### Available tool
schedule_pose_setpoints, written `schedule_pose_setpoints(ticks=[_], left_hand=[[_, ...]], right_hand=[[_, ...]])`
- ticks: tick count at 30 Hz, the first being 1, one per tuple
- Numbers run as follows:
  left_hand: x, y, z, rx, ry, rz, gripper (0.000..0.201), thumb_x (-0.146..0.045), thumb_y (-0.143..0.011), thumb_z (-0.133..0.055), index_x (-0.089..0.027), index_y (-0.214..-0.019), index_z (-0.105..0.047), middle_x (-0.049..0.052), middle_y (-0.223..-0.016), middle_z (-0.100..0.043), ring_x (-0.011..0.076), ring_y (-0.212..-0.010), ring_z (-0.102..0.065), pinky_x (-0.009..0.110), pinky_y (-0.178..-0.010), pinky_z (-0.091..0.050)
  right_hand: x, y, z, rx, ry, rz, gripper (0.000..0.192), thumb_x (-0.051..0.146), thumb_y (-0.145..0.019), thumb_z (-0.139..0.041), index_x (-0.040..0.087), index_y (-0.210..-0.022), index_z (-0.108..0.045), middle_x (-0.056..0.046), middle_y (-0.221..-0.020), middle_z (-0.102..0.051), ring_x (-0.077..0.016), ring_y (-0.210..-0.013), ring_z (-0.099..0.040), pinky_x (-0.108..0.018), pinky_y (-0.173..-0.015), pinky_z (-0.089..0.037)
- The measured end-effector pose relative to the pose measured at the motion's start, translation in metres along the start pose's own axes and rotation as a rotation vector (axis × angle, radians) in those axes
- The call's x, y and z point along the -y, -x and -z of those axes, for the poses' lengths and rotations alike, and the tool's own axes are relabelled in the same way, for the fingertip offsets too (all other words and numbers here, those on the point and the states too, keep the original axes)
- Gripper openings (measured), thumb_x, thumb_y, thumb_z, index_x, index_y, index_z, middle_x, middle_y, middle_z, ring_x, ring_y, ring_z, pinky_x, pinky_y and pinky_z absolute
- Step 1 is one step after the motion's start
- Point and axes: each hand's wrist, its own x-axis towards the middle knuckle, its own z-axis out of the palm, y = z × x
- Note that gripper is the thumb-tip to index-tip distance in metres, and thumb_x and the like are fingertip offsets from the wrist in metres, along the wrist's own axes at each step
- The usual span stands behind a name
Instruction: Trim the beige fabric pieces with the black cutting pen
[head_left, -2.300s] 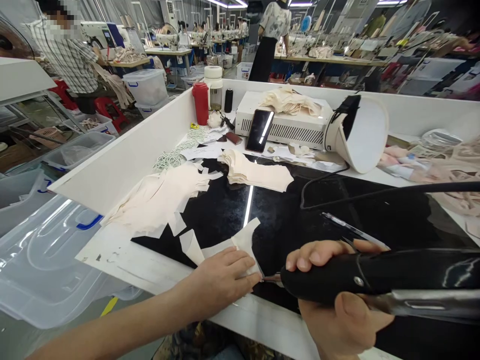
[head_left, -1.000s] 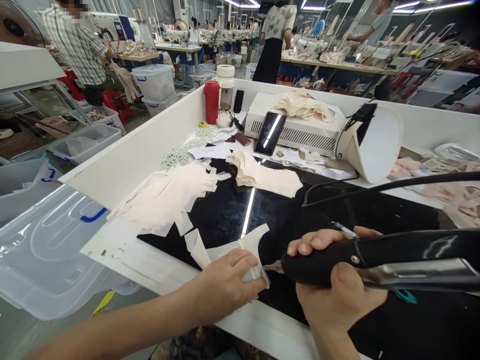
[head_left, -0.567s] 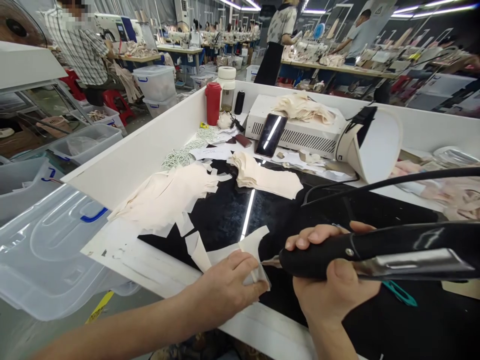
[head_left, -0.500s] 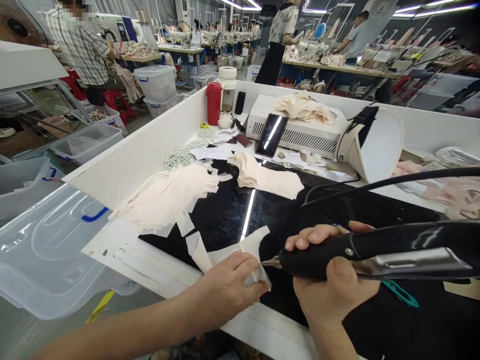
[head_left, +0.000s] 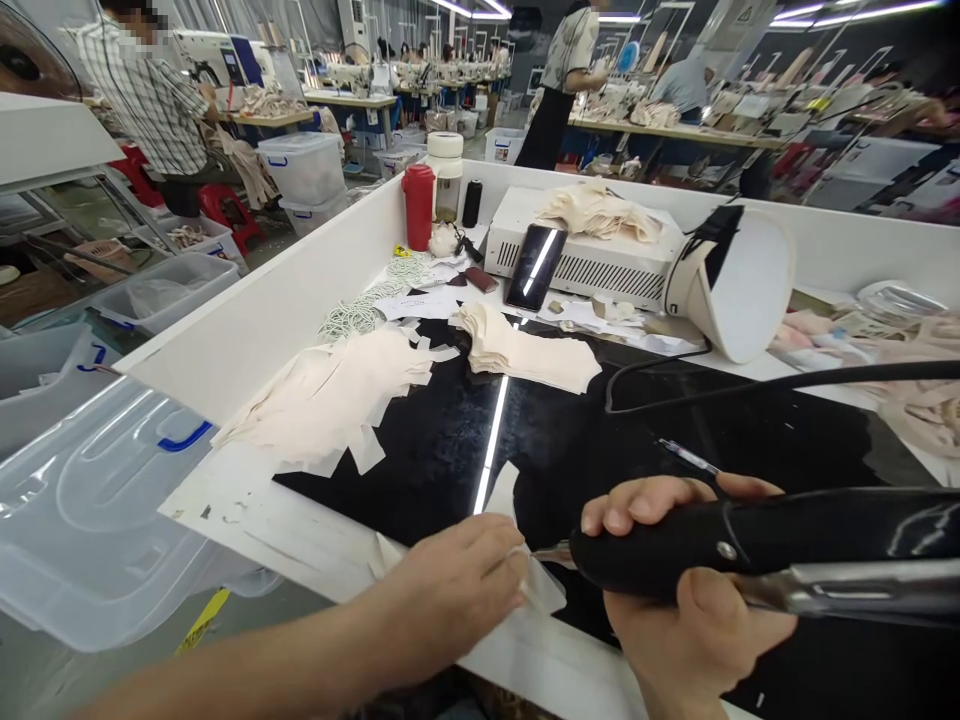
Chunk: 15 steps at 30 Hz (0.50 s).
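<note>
Head view: left hand (head_left: 457, 585) presses flat, fingers together, pinning the fabric piece (head_left: 517, 540) to the counter (head_left: 465, 440). Right hand (head_left: 690, 610), beside it, clamps the cutting tool (head_left: 750, 545), tip touching the fabric edge.

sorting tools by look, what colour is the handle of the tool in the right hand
Glossy black, seen in the head view: the tool handle gripped by the right hand.

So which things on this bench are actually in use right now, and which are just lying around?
In use: cutting tool gripped in the right hand; fabric piece pressed down by the left hand.

Lying about: fabric stack, scraps, phone, red bottle, lamp.
</note>
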Motion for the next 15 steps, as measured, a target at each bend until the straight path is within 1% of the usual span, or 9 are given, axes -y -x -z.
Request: schedule_pose_setpoints(ticks=[1, 3, 6, 11, 15], left_hand=[[0.008, -0.001, -0.001, 0.002, 0.016, -0.006, 0.015, -0.014, -0.106, -0.051, -0.009, -0.104, -0.066, 0.009, -0.107, -0.069, 0.0229, -0.115, -0.063, 0.039, -0.113, -0.048], [0.020, -0.002, -0.003, 0.014, 0.047, -0.011, 0.017, -0.018, -0.107, -0.049, -0.009, -0.109, -0.064, 0.010, -0.108, -0.068, 0.0219, -0.115, -0.063, 0.037, -0.110, -0.051], [0.032, 0.001, -0.006, 0.037, 0.080, 0.006, 0.018, -0.024, -0.107, -0.052, -0.011, -0.115, -0.062, 0.010, -0.113, -0.067, 0.0214, -0.115, -0.063, 0.036, -0.108, -0.053], [0.035, 0.006, -0.004, 0.017, 0.100, 0.025, 0.017, -0.021, -0.103, -0.058, -0.012, -0.117, -0.062, 0.010, -0.117, -0.066, 0.0221, -0.116, -0.063, 0.034, -0.105, -0.056], [0.033, 0.007, -0.003, 0.054, 0.109, 0.034, 0.022, -0.025, -0.101, -0.063, -0.016, -0.122, -0.062, 0.011, -0.121, -0.063, 0.0231, -0.117, -0.062, 0.035, -0.104, -0.056]], right_hand=[[0.000, 0.000, 0.000, 0.002, 0.000, 0.006, 0.045, 0.031, -0.074, -0.085, 0.025, -0.111, -0.061, 0.004, -0.071, -0.066, -0.0156, -0.057, -0.056, -0.029, -0.047, -0.055], [-0.001, 0.001, 0.000, 0.002, 0.003, 0.009, 0.045, 0.033, -0.075, -0.086, 0.025, -0.112, -0.061, 0.004, -0.072, -0.065, -0.0155, -0.058, -0.057, -0.029, -0.048, -0.055], [-0.001, 0.002, 0.000, -0.003, 0.005, 0.017, 0.047, 0.036, -0.075, -0.087, 0.025, -0.112, -0.061, 0.004, -0.072, -0.065, -0.0154, -0.058, -0.057, -0.029, -0.048, -0.055], [0.001, 0.003, 0.000, -0.006, 0.001, 0.012, 0.048, 0.035, -0.073, -0.088, 0.026, -0.112, -0.061, 0.005, -0.072, -0.066, -0.0154, -0.058, -0.057, -0.029, -0.048, -0.056], [0.001, 0.001, 0.000, -0.001, 0.018, 0.017, 0.048, 0.036, -0.073, -0.088, 0.026, -0.111, -0.060, 0.005, -0.072, -0.066, -0.0158, -0.057, -0.057, -0.030, -0.047, -0.056]])
